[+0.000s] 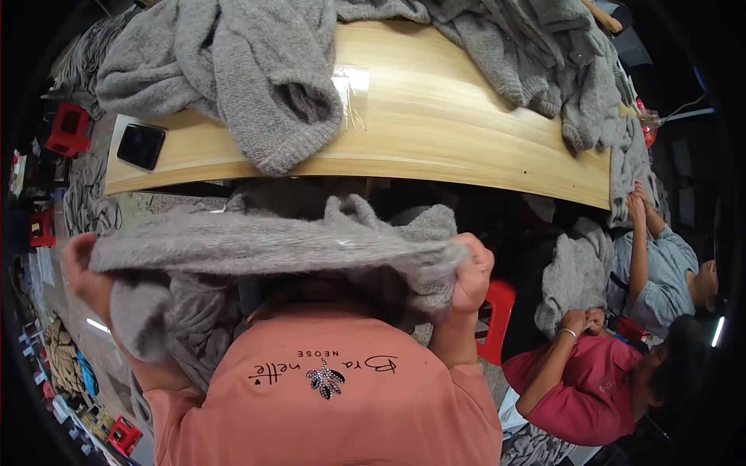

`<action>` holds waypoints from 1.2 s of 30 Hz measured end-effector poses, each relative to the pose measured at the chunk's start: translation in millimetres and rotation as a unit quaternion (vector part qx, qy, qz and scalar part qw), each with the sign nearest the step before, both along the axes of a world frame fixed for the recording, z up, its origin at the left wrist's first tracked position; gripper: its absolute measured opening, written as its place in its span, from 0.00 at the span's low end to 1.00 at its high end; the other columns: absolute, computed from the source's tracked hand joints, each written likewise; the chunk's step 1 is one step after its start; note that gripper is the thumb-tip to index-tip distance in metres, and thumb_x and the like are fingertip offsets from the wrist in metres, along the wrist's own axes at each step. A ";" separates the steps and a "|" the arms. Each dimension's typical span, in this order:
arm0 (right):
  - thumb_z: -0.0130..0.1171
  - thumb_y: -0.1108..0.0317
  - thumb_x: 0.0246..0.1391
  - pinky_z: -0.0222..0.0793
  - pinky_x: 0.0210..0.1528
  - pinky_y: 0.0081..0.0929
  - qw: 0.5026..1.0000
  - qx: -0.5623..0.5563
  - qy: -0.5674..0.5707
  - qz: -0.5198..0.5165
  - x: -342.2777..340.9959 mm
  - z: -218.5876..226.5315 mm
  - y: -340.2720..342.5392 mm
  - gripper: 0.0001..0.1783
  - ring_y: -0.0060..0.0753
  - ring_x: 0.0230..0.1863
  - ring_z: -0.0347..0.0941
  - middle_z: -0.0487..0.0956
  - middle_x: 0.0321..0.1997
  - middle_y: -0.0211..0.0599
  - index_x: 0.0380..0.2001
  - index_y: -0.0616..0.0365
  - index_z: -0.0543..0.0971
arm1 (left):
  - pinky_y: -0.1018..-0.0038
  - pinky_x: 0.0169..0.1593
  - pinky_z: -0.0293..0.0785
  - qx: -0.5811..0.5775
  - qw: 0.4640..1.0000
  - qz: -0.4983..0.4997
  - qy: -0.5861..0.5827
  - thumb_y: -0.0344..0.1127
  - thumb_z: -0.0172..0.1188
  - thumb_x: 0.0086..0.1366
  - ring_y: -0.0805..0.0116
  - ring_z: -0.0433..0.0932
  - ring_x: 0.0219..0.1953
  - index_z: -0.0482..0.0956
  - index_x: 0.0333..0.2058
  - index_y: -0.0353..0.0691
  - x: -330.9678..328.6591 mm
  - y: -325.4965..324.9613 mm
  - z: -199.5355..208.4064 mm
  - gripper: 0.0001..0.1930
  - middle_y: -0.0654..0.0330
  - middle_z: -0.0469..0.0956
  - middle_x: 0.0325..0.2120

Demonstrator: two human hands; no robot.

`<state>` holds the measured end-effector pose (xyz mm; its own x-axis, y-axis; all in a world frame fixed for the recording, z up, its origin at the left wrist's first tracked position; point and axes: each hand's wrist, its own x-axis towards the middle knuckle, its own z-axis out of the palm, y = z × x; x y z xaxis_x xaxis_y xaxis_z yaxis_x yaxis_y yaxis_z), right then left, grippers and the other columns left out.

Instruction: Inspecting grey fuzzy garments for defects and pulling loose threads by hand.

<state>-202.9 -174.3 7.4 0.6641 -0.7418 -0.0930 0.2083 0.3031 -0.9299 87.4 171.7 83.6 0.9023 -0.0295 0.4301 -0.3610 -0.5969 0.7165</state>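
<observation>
A fuzzy grey knit garment (256, 245) is stretched sideways in front of my chest, below the table's near edge. My right hand (472, 273) is closed round its right end, with bunched fabric hanging beneath the fist. At the left end, my left hand (84, 268) grips the cloth; motion smears its fingers a little. More of the grey knit hangs down over my left forearm and lap. Which part of the garment is pulled taut I cannot tell.
A wooden table (451, 101) lies ahead, with a grey knit sweater (272, 93), more grey knitwear (528, 54), a clear plastic bag (353, 97) and a black phone (141, 146) on it. Two people (579, 380) handle grey knits at right, near a red stool (494, 322).
</observation>
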 end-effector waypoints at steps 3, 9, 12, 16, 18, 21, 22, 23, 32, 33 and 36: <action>0.43 0.81 0.42 0.61 0.28 0.12 0.999 0.010 0.038 0.018 11.9 -8.9 5.4 0.08 0.15 0.24 0.66 0.73 0.23 0.30 0.25 0.69 0.73 | 0.76 0.38 0.66 0.303 0.950 -0.070 0.031 0.22 0.47 0.42 0.64 0.70 0.30 0.68 0.34 0.34 5.9 -17.4 -33.1 0.15 0.55 0.70 0.25; 0.43 0.82 0.42 0.61 0.29 0.12 0.998 0.033 0.059 0.008 5.7 -26.7 3.4 0.09 0.15 0.25 0.66 0.74 0.24 0.30 0.25 0.69 0.74 | 0.71 0.42 0.68 0.134 0.910 -0.371 0.129 0.25 0.61 0.41 0.59 0.72 0.36 0.71 0.35 0.35 -72.2 -128.8 -81.6 0.18 0.52 0.73 0.34; 0.43 0.82 0.42 0.62 0.30 0.12 0.997 0.010 0.078 0.019 6.4 -22.8 6.5 0.09 0.15 0.26 0.67 0.75 0.25 0.31 0.26 0.69 0.74 | 0.67 0.39 0.68 0.082 0.865 -0.495 0.022 0.34 0.64 0.42 0.54 0.71 0.36 0.72 0.37 0.36 -93.9 -182.9 -91.4 0.20 0.52 0.72 0.34; 0.43 0.82 0.42 0.63 0.31 0.12 0.997 0.038 0.063 -0.007 3.3 -24.3 5.8 0.10 0.16 0.27 0.68 0.75 0.25 0.32 0.26 0.70 0.74 | 0.68 0.36 0.64 0.069 0.809 -0.583 0.026 0.38 0.64 0.42 0.58 0.70 0.35 0.72 0.38 0.39 -108.6 -200.5 -88.4 0.21 0.55 0.71 0.32; 0.42 0.82 0.42 0.63 0.31 0.13 0.997 0.047 0.056 -0.020 4.6 -27.3 4.8 0.10 0.16 0.27 0.68 0.75 0.25 0.32 0.27 0.70 0.74 | 0.69 0.35 0.64 0.072 0.816 -0.574 -0.012 0.35 0.61 0.45 0.59 0.69 0.32 0.73 0.35 0.39 -111.2 -200.7 -90.4 0.16 0.58 0.70 0.30; 0.42 0.82 0.42 0.63 0.30 0.13 0.996 0.051 0.064 -0.022 6.6 -27.5 5.0 0.10 0.17 0.26 0.68 0.75 0.25 0.32 0.27 0.70 0.74 | 0.70 0.31 0.64 0.094 0.831 -0.544 -0.060 0.28 0.56 0.48 0.60 0.69 0.28 0.74 0.27 0.38 -109.8 -195.6 -103.2 0.05 0.60 0.71 0.25; 0.42 0.81 0.42 0.63 0.30 0.13 0.997 0.038 0.074 -0.010 7.8 -28.4 4.2 0.10 0.16 0.26 0.68 0.75 0.24 0.31 0.26 0.69 0.74 | 0.70 0.31 0.64 0.095 0.831 -0.544 -0.060 0.28 0.56 0.48 0.60 0.69 0.28 0.74 0.27 0.38 -108.1 -195.4 -103.5 0.05 0.60 0.71 0.25; 0.42 0.81 0.43 0.63 0.30 0.13 0.996 0.025 0.083 0.002 8.8 -29.2 3.2 0.10 0.16 0.27 0.67 0.75 0.24 0.31 0.26 0.68 0.75 | 0.71 0.28 0.63 0.059 0.839 -0.538 0.061 0.28 0.55 0.49 0.60 0.69 0.26 0.74 0.25 0.37 -105.8 -194.0 -103.8 0.03 0.59 0.70 0.22; 0.55 0.75 0.37 0.63 0.35 0.29 0.815 -0.539 0.189 0.100 55.0 -1.0 25.8 0.08 0.39 0.26 0.69 0.74 0.25 0.41 0.27 0.62 0.74 | 0.86 0.15 0.55 -0.057 0.722 -0.459 0.515 0.28 0.54 0.53 0.86 0.61 0.13 0.74 0.22 0.35 -99.7 -190.2 -96.0 0.04 0.71 0.67 0.12; 0.56 0.76 0.36 0.62 0.34 0.31 0.873 -0.465 0.107 0.099 61.2 1.5 30.2 0.08 0.42 0.26 0.68 0.73 0.25 0.41 0.26 0.62 0.73 | 0.86 0.15 0.55 -0.056 0.720 -0.459 0.517 0.28 0.54 0.53 0.86 0.61 0.13 0.74 0.22 0.35 -101.9 -189.7 -95.5 0.04 0.71 0.67 0.12; 0.55 0.74 0.39 0.59 0.29 0.32 0.868 -0.445 0.101 0.197 68.9 -26.8 31.9 0.04 0.43 0.25 0.66 0.70 0.22 0.40 0.22 0.61 0.71 | 0.86 0.14 0.54 -0.062 0.719 -0.482 0.498 0.27 0.54 0.52 0.86 0.60 0.13 0.74 0.22 0.35 -105.4 -192.2 -90.8 0.03 0.71 0.67 0.11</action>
